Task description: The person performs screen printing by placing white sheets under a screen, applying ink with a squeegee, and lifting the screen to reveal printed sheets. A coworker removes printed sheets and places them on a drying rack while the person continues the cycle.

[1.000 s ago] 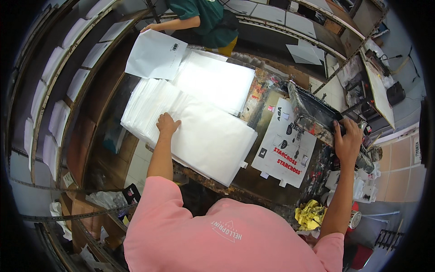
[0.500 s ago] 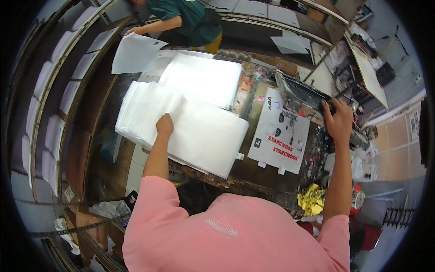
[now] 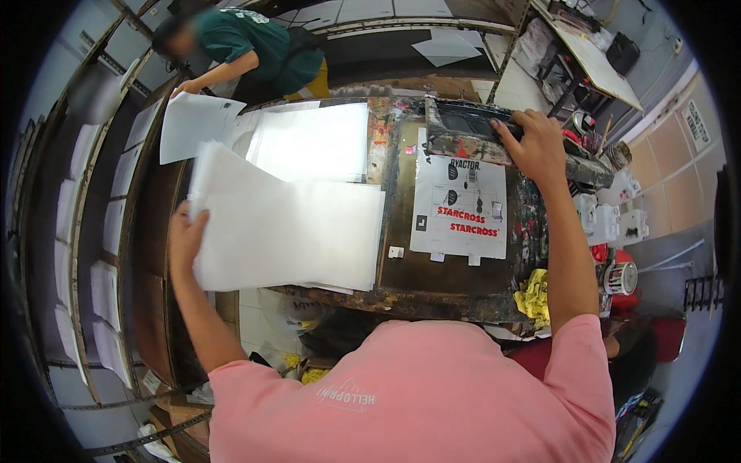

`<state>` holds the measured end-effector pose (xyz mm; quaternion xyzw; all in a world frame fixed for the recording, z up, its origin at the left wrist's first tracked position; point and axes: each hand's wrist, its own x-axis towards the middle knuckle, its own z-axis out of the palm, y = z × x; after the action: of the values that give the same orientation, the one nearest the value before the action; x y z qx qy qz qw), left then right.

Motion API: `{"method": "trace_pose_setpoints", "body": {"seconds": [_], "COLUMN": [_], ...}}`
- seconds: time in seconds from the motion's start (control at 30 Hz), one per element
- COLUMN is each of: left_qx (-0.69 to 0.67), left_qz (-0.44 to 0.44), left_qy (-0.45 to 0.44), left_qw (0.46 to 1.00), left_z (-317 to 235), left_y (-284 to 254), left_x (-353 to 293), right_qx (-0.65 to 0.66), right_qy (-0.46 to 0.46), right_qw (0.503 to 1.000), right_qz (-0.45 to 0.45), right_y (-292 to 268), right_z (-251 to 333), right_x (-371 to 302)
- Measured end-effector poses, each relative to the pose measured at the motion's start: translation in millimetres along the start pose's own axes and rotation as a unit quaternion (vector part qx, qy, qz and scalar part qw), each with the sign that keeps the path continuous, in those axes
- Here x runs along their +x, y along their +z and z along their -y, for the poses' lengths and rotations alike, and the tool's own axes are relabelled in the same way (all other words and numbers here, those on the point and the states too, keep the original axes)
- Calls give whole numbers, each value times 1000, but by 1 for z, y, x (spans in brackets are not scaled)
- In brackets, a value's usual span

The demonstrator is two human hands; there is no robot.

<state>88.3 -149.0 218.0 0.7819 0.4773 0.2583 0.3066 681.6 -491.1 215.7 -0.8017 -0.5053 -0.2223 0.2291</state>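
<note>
My left hand [image 3: 187, 235] pinches the left edge of a stack of white sheets [image 3: 278, 239], thumb on top, and its far left corner is raised and bent. My right hand [image 3: 534, 147] is wrapped over the near edge of an ink-stained frame [image 3: 467, 145], at its right end. Below that frame lies a white sheet printed in black and red [image 3: 459, 212], flat on a brownish board, its far part covered by the frame. Small white tabs [image 3: 437, 257] stick out along its near edge. Another pile of white sheets [image 3: 316, 139] lies beyond my stack.
Across the table, a co-worker [image 3: 255, 58] in dark green holds a white sheet [image 3: 197, 127] by the far-left racks. Shelves with sheets [image 3: 108, 289] line the left. Crumpled yellow material [image 3: 532, 297] sits at the table's near right corner, with a can [image 3: 620, 278] beyond.
My left hand has gone from the middle of the stack to its left edge and now lifts the sheets there. My right hand stays on the frame. The view has turned.
</note>
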Motion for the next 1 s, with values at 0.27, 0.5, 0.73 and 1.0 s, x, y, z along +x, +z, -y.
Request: {"method": "trace_pose_setpoints", "body": {"seconds": [0.27,0.5,0.73,1.0], "left_qx": [-143,-241,-254,-76], "left_qz": [49,106,137,201], "left_qy": [27,-17,-123,-114], "left_qw": [988,964,949,970], "left_z": [-147,-198,-111,55], "left_y": [86,155,238,440], "left_x": [-22,-8,48,43], "right_qx": [22,16,14,31], "right_qy": [-15,2,19,15], "right_qw": [999,999,1000,999], "right_qz": [-21,-30,12,19], "right_y": [2,7,-1,6], "right_z": [-3,-14,-12,-14], "right_x": [9,10,12,15]}}
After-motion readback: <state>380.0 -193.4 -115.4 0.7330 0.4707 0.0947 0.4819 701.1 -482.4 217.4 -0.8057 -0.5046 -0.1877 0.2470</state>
